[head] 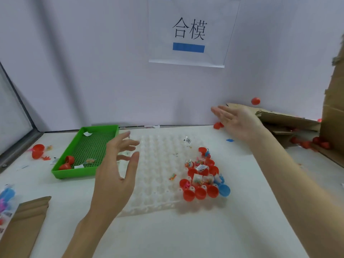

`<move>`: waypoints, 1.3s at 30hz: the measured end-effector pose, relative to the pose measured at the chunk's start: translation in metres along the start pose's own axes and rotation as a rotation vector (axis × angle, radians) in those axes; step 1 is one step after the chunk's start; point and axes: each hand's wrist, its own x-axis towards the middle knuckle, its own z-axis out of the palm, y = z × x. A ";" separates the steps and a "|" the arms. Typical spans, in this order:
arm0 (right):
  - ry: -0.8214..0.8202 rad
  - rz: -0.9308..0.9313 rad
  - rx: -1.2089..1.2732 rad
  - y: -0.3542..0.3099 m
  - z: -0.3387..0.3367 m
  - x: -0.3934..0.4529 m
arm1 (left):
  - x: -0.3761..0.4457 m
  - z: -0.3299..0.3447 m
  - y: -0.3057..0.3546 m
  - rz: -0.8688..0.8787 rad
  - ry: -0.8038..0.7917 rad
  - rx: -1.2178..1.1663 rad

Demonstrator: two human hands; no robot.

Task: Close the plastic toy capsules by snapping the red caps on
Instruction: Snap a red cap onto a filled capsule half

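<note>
A clear dimpled capsule tray (158, 164) lies in the middle of the white table. Several red capsule halves (200, 193) with small toys and one blue half (224, 190) fill its right front corner. My left hand (115, 172) hovers above the tray's left side, fingers spread, holding nothing. My right hand (236, 121) is raised at the back right, palm open and empty. A red capsule (255, 101) is in mid-air beyond it, above the cardboard box (286, 118). Another red piece (218, 125) lies on the table behind my right hand.
A green tray (61, 172) at left holds two red halves (67, 162) and paper slips. Red halves (38, 151) lie at far left. More red capsules (314, 143) sit in the box at right. Cardboard (22, 226) and bagged toys (5, 200) are at front left. A wall sign (189, 30) hangs behind.
</note>
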 end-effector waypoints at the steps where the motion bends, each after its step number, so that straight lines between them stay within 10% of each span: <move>1: -0.013 -0.014 -0.133 0.011 -0.006 0.001 | -0.001 0.001 0.000 -0.001 -0.001 0.026; 12: -0.277 -0.399 -1.612 0.069 -0.017 -0.010 | -0.009 0.005 -0.002 0.094 -0.182 0.252; 31: -0.476 -0.343 -1.934 0.084 -0.007 -0.002 | -0.010 0.007 -0.006 0.148 -0.285 0.307; 39: -0.287 -0.579 -1.705 0.065 -0.005 -0.007 | -0.011 0.012 -0.008 0.115 -0.296 0.268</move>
